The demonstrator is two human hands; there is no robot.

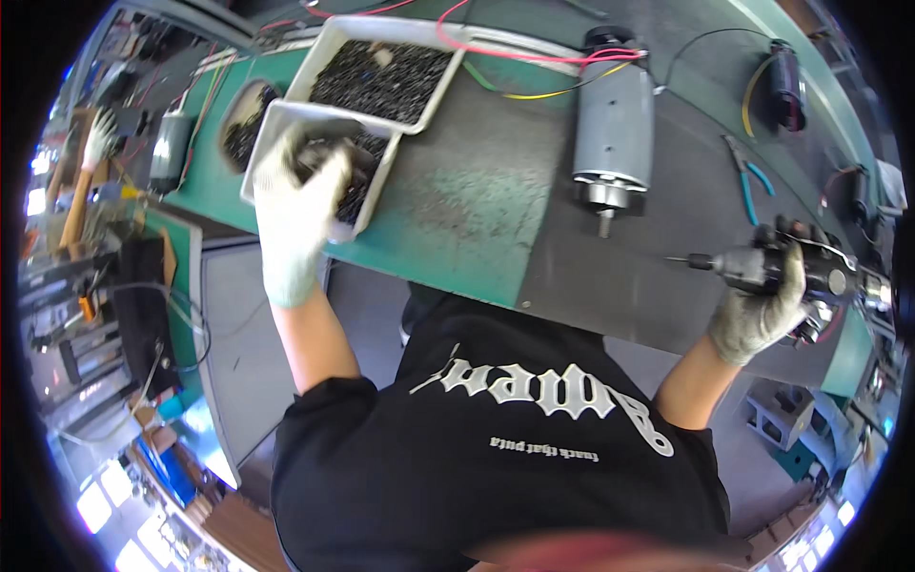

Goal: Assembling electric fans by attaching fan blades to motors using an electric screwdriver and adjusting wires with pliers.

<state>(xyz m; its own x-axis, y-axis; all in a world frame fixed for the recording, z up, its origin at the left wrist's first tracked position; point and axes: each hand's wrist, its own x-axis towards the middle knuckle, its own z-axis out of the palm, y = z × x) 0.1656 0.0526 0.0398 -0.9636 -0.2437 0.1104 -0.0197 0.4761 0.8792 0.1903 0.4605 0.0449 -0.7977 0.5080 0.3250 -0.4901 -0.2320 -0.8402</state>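
Note:
My left hand (295, 200), in a white glove, reaches into the nearer white bin (264, 133), which holds small black parts (355, 205). Motion smears its fingers and a dark patch between them, so any hold there is unclear. At the right, my gloved right hand (762, 315) is wrapped around a black and silver power screwdriver (753, 270). Its thin bit points left over the dark mat. A grey cylindrical motor (615, 124) lies between my hands, shaft toward me, with red, yellow and black wires at its far end.
Behind the nearer bin stands another white bin (434, 105) of small black parts. A round container (232, 124) sits left of them. Blue-handled pliers (746, 181) lie beyond the screwdriver. More motors rest at the far left (172, 151) and far right (787, 86). Another person's gloved hand (99, 138) shows far left.

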